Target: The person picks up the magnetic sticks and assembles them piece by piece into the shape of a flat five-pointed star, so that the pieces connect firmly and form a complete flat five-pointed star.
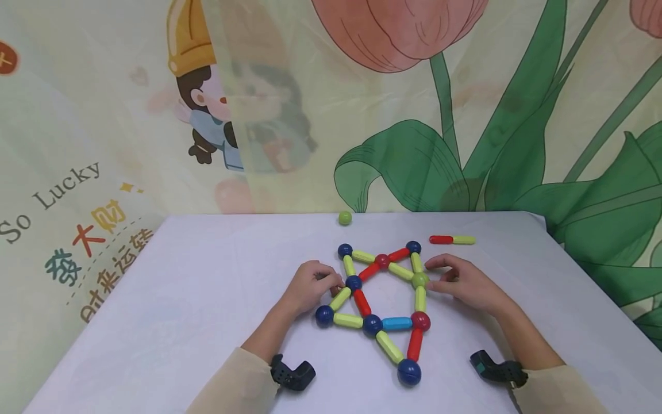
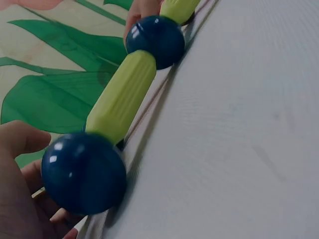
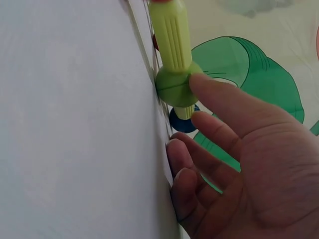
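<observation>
A flat frame of magnetic sticks and balls lies on the white table. My right hand (image 1: 468, 282) is at its right side. The thumb tip touches the green ball (image 1: 420, 280); the index finger lies near the yellow-green stick (image 1: 416, 263) behind it, other fingers loosely bent. My left hand (image 1: 310, 287) is at the left side, beside a dark blue ball (image 1: 354, 283) and a yellow-green stick (image 1: 340, 299). In the left wrist view, its loosely bent fingers are behind another dark blue ball (image 2: 83, 173); whether they touch the frame cannot be told.
A loose green ball (image 1: 345, 218) sits at the table's back edge. Behind the frame, right of centre, a red stick (image 1: 441, 240) and a yellow-green stick (image 1: 464, 240) lie end to end. A printed cloth (image 1: 289, 190) hangs behind the table (image 1: 207, 259).
</observation>
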Demonstrator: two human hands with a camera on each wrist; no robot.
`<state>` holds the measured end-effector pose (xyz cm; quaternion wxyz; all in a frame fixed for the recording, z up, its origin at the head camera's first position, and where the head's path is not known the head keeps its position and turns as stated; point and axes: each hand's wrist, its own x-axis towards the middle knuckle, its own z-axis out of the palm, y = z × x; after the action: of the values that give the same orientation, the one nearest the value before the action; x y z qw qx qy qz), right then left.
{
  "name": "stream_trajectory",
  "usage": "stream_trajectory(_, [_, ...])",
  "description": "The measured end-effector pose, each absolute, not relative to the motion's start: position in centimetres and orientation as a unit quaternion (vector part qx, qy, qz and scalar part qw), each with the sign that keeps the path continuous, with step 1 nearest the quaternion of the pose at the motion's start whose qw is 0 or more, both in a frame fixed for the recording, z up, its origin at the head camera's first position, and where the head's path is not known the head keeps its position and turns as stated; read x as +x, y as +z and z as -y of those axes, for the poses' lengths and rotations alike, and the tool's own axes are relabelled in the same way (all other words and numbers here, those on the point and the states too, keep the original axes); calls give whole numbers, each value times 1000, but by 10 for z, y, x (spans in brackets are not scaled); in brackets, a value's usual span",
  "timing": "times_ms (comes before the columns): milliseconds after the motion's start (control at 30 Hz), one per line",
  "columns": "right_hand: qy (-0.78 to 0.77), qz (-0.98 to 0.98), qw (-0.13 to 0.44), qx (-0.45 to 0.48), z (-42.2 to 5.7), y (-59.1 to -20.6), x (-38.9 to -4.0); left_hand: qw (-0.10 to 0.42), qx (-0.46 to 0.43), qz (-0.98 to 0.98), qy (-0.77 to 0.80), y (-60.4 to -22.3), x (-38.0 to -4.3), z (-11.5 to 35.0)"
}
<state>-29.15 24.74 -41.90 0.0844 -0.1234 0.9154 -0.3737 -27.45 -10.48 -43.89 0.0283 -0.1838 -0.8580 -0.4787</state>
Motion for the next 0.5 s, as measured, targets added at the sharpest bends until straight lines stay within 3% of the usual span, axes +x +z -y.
stream_trajectory(300, [-366, -918, 71, -132, -245, -421, -291, 33, -138, 873, -466, -441, -272, 99])
stream_trajectory(500, [-373, -916, 75, -124, -243, -422, -291, 44, -162, 879, -446, -440, -272, 98])
